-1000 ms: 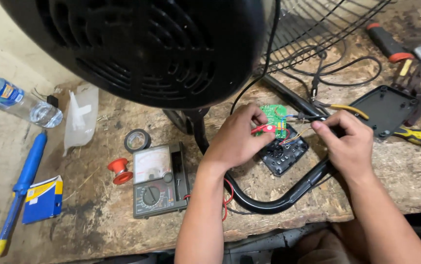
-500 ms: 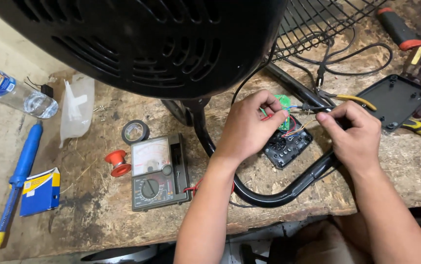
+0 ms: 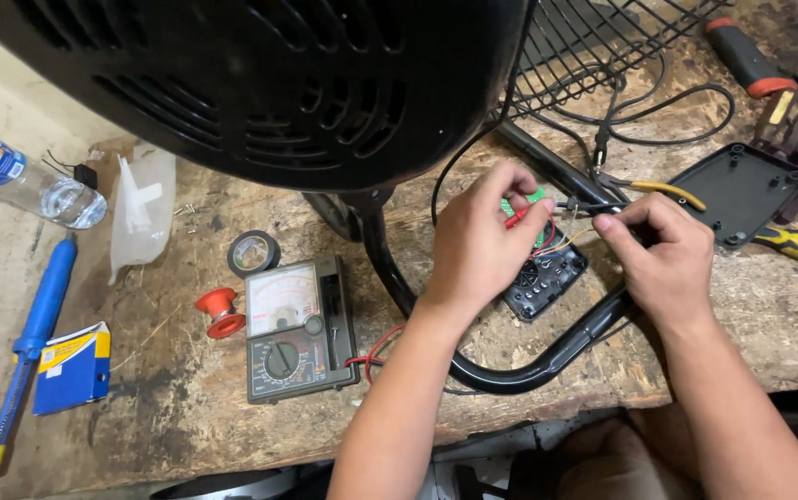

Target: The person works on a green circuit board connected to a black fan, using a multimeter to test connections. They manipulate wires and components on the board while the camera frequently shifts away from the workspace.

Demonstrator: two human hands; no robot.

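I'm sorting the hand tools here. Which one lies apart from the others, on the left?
The blue-handled tool with the yellow tip, beside the blue box. The rest cluster at the far right, like the red-handled screwdriver.

Brightness: even, soft daylight-like illumination; wooden bench point(image 3: 186, 435) well exposed.
Source: cannot be told; light falls from above.
Shadows: soft shadow cast under the black fan housing point(image 3: 260, 83); its vents are rendered almost featureless.
Glare: slight sheen on the meter face point(image 3: 279, 298) and plastic bottle point(image 3: 24, 181).
Blur: none noted; focus sharp throughout.
Distortion: wide-angle stretching at the edges.
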